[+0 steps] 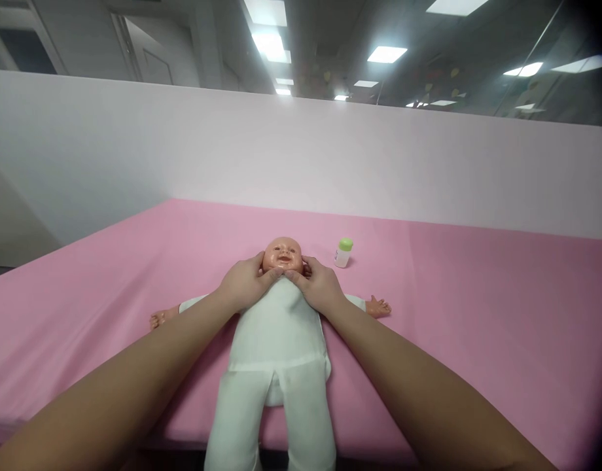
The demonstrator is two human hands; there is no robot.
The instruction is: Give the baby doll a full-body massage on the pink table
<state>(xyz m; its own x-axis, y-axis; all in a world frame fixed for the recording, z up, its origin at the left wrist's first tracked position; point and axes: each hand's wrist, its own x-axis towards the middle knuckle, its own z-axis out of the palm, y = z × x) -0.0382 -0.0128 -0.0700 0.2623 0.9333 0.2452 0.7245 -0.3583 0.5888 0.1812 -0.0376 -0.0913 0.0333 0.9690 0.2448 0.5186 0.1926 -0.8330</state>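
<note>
A baby doll [281, 333] in white clothes lies on its back, head away from me, arms spread to both sides. My left hand [249, 281] is at the left side of the doll's head [283, 252], its thumb under the chin and its fingers curled beside the cheek. On the other side my right hand [318, 281] does the same, thumb tip close to the left one. Both hands are closed around the head and neck area, and some fingertips are hidden behind it. The doll's legs hang over the near edge.
A small bottle [343, 253] with a green cap stands right of the doll's head. The pink sheet [478, 314] covers the surface. Behind it rises a white wall panel [330, 157], with glass and ceiling lights above.
</note>
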